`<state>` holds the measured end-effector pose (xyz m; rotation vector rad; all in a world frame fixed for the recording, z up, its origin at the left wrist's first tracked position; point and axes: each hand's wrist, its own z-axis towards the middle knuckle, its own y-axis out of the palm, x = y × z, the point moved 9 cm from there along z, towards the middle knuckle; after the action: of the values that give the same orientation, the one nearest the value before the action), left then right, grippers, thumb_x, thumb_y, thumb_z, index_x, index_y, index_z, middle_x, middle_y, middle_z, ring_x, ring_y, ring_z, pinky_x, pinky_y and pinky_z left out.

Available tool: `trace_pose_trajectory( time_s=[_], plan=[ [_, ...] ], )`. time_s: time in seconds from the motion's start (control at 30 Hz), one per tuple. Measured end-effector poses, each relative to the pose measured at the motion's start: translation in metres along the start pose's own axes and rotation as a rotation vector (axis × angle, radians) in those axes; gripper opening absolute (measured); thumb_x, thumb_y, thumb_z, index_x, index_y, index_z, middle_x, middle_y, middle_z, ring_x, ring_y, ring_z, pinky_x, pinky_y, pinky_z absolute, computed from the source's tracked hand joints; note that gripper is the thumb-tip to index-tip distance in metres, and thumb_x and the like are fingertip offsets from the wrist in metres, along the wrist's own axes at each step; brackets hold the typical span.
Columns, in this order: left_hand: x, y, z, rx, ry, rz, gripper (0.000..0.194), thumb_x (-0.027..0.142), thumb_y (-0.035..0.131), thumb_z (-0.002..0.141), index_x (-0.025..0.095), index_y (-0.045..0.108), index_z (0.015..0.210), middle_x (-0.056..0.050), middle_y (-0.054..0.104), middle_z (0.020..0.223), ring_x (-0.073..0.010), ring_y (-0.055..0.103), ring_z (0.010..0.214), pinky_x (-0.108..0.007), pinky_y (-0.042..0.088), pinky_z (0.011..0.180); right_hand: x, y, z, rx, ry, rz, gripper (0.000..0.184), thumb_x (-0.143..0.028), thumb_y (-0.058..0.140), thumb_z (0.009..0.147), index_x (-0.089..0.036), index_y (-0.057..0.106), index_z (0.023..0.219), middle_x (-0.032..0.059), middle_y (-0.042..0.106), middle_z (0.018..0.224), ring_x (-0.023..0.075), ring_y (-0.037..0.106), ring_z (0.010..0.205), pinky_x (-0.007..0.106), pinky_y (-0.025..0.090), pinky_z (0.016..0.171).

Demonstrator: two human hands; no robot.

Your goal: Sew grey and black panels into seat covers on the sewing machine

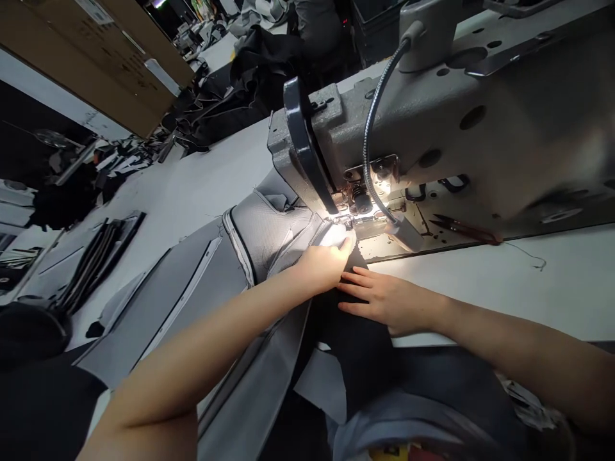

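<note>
A grey sewn cover [273, 237] with seams and pale strips along its edges runs under the head of the sewing machine [355, 134]. Close in front of the lit needle area, my left hand [324, 264] grips the edge of this cover, fingers bent and pressed together. My right hand [384, 298] lies flat with its fingers stretched out on a black fabric piece [360, 346] just beside the left one. The black fabric hangs over the table's front edge toward my lap. Under my left hand, the exact edge of the cloth is hidden.
A flexible lamp [403, 232] shines on the needle. Thread snips [468, 229] with red handles lie on the machine bed to the right. Stacked dark pieces [98, 262] rest on the white table at left, and a large cardboard box [96, 57] stands behind.
</note>
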<state>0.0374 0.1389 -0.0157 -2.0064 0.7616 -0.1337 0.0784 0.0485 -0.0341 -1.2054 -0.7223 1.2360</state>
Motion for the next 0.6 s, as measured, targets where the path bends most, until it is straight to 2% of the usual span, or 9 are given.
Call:
trace_pose_trajectory(
  time_s=[0.17, 0.23, 0.3, 0.43, 0.5, 0.6],
  plan=[
    [-0.003, -0.004, 0.0, 0.034, -0.044, 0.099, 0.06, 0.012, 0.039, 0.094, 0.007, 0.023, 0.152, -0.021, 0.066, 0.108, -0.0318, 0.067, 0.097, -0.036, 0.052, 0.078, 0.011, 0.0, 0.002, 0.039, 0.077, -0.06, 0.051, -0.012, 0.05, 0.085, -0.011, 0.054, 0.136, 0.0229, 0.047, 0.143, 0.0332, 0.042, 0.136, 0.055, 0.03, 0.113],
    [-0.004, -0.006, 0.003, 0.052, -0.031, 0.119, 0.058, 0.013, 0.037, 0.095, 0.005, 0.025, 0.151, -0.022, 0.066, 0.109, -0.0319, 0.067, 0.098, -0.036, 0.051, 0.079, 0.013, 0.002, 0.003, 0.018, 0.078, -0.034, 0.054, -0.018, 0.055, 0.084, -0.012, 0.053, 0.137, 0.0242, 0.045, 0.145, 0.0357, 0.039, 0.138, 0.057, 0.028, 0.112],
    [-0.006, -0.005, 0.002, 0.056, 0.003, 0.131, 0.065, 0.013, 0.045, 0.09, 0.006, 0.023, 0.151, -0.02, 0.067, 0.106, -0.0314, 0.068, 0.094, -0.035, 0.051, 0.077, 0.008, 0.005, 0.004, -0.018, 0.033, 0.029, 0.06, -0.027, 0.063, 0.08, -0.015, 0.053, 0.138, 0.0229, 0.044, 0.146, 0.0363, 0.037, 0.139, 0.057, 0.027, 0.113],
    [-0.008, 0.004, -0.006, -0.1, 0.038, 0.032, 0.084, 0.01, 0.052, 0.082, 0.015, 0.01, 0.155, -0.009, 0.07, 0.086, -0.0245, 0.068, 0.074, -0.029, 0.049, 0.064, -0.008, 0.008, 0.009, 0.014, -0.018, 0.051, 0.051, -0.031, 0.059, 0.086, -0.017, 0.057, 0.135, 0.0205, 0.049, 0.142, 0.0335, 0.044, 0.134, 0.054, 0.029, 0.112],
    [-0.004, 0.005, -0.009, -0.186, 0.027, -0.031, 0.081, 0.01, 0.05, 0.083, 0.015, 0.012, 0.154, -0.007, 0.069, 0.082, -0.0218, 0.066, 0.071, -0.027, 0.048, 0.061, -0.013, 0.009, 0.016, 0.065, 0.004, 0.001, 0.045, -0.027, 0.053, 0.09, -0.014, 0.058, 0.133, 0.0226, 0.053, 0.136, 0.0331, 0.047, 0.13, 0.054, 0.032, 0.11],
    [0.005, 0.002, -0.006, -0.237, -0.013, -0.055, 0.078, 0.012, 0.05, 0.084, 0.008, 0.013, 0.153, -0.009, 0.069, 0.082, -0.022, 0.066, 0.073, -0.027, 0.047, 0.061, -0.013, 0.011, 0.028, 0.106, 0.061, -0.033, 0.038, -0.021, 0.049, 0.092, -0.012, 0.062, 0.126, 0.0225, 0.062, 0.119, 0.0309, 0.053, 0.119, 0.051, 0.036, 0.105]
  ],
)
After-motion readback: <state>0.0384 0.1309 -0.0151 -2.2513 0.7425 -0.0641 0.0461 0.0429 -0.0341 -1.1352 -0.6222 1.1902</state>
